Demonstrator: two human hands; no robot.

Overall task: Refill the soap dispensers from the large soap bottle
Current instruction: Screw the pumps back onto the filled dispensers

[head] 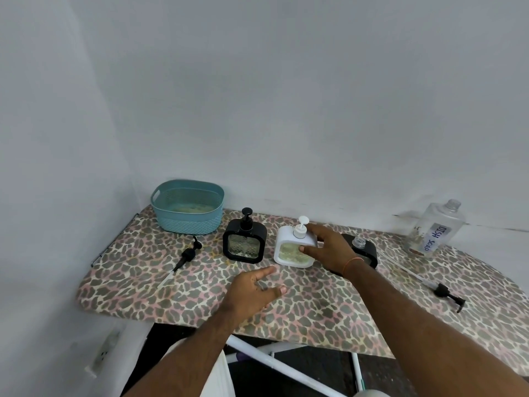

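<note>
Three dispensers stand in a row on my leopard-print board (315,305): a black one (244,243) with its pump on, a white one (293,247) with a white pump, and a second black one (362,250) with its neck bare, partly hidden behind my right wrist. My right hand (329,250) is on the white one, thumb against its front window and fingers reaching round its far side by the pump, so I am grasping it. The window shows pale greenish soap inside. My left hand (252,290) hovers over the board in front of the dispensers, fingers loose and spread, holding nothing and touching nothing.

The big clear bottle (436,227), labelled DISH SOAP, stands capless at the far right against the wall (257,96), well apart from both hands and looking nearly empty. One loose black pump (183,257) lies left of the black dispenser, another (443,292) lies near the right edge. A teal basket (187,207) sits at the back left corner.
</note>
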